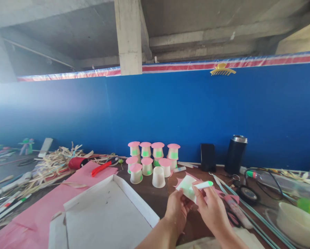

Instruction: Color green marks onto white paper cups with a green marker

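My left hand (176, 209) grips what looks like a white paper cup (186, 183), tipped on its side with a pale green patch on it. In my right hand (210, 209) is a white marker with a green end (204, 185), its other end reaching to the cup; my fingers partly hide the tip. A bare white paper cup (158, 178) stands upside down just beyond my left hand. Behind it, several cups with green patches and pink round tops (136, 173) stand in rows, some stacked. Pink paper scraps (180, 180) lie under the held cup.
On the left are a white tray (105, 214), pink paper (40, 211), a red tool (101, 168) and wood shavings (63, 160). A black bottle (236, 155), phone (208, 157), tape roll (247, 194), scissors (232, 218) and white bowl (297, 224) lie rightward. A blue partition (155, 107) stands behind.
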